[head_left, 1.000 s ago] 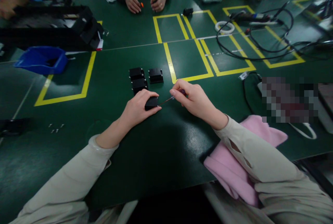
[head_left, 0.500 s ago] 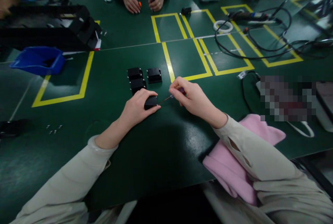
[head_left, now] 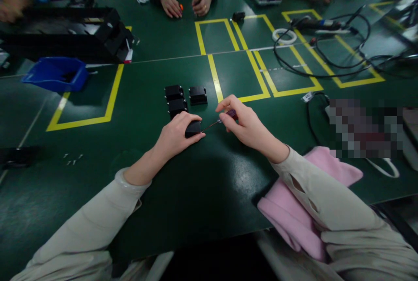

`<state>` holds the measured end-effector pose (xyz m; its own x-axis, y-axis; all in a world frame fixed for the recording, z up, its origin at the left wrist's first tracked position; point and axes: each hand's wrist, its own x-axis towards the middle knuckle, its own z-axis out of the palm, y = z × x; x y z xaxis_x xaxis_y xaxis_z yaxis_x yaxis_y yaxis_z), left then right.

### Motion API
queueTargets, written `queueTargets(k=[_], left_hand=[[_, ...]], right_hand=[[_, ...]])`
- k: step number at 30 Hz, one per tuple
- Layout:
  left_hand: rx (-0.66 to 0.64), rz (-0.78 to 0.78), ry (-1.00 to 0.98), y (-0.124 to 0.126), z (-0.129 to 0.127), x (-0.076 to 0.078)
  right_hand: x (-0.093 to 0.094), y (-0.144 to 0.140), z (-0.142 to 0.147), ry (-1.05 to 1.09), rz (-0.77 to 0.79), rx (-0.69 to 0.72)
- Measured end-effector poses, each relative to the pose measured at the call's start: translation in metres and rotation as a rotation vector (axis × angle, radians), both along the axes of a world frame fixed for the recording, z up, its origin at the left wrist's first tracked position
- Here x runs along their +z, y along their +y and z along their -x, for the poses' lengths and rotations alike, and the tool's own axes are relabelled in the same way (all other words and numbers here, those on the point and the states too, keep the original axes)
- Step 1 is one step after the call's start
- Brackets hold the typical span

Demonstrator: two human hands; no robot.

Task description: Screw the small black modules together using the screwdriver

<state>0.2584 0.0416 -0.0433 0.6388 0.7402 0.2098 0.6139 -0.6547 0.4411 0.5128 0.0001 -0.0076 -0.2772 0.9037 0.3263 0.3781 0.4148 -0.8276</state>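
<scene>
My left hand (head_left: pixel 178 135) grips a small black box-shaped part (head_left: pixel 193 129) on the green table (head_left: pixel 209 202), thumb along its near side. In my right hand (head_left: pixel 238 120) is a screwdriver (head_left: pixel 231 114) with a dark reddish handle. Its thin shaft points left, and the tip meets the right end of the black part, where a small screw seems to sit. Just beyond my left hand stand three similar black parts: one at the back left (head_left: pixel 174 91), one in front of it (head_left: pixel 177 106), and one to the right (head_left: pixel 198 95).
Several loose screws (head_left: pixel 72 159) lie at the left. A blue bin (head_left: pixel 55 74) stands before a long black tray (head_left: pixel 111 33). Pink cloth (head_left: pixel 294 207) lies under my right forearm. Cables (head_left: pixel 326 74) cross the right side. Across the table rest a co-worker's hands (head_left: pixel 201 3).
The whole view has shifted slightly to the right. My right-hand fingers have loosened and shifted on the screwdriver handle, showing more of it. My left hand keeps its grip on the black part.
</scene>
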Motion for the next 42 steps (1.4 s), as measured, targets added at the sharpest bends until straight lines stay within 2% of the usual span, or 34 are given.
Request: queueTargets(k=[13, 18, 23, 28, 33, 38, 42], left_hand=[[0.002, -0.001, 0.015, -0.0008, 0.0004, 0.0003], [0.008, 0.004, 0.009, -0.0001, 0.0002, 0.0002], [-0.002, 0.001, -0.003, 0.0006, 0.0006, -0.0004], [-0.003, -0.001, 0.011, 0.0002, 0.0005, 0.0005], [0.008, 0.005, 0.011, 0.0003, 0.0004, 0.0005], [0.005, 0.006, 0.009, 0.0006, 0.0008, -0.0002], [0.003, -0.001, 0.009, 0.0009, 0.0012, -0.0009]], right_hand=[[0.0025, -0.0023, 0.0021, -0.081, -0.008, -0.068], [0.0029, -0.0031, 0.0024, -0.078, -0.044, -0.049], [0.0039, -0.0031, 0.002, -0.09, 0.004, -0.061], [0.0028, -0.0026, 0.0013, -0.039, -0.018, -0.013], [0.0045, -0.0025, 0.0017, -0.079, 0.02, -0.043], [0.004, -0.0027, 0.002, -0.044, -0.031, 0.002], [0.0039, -0.0033, 0.0022, -0.065, -0.009, -0.029]])
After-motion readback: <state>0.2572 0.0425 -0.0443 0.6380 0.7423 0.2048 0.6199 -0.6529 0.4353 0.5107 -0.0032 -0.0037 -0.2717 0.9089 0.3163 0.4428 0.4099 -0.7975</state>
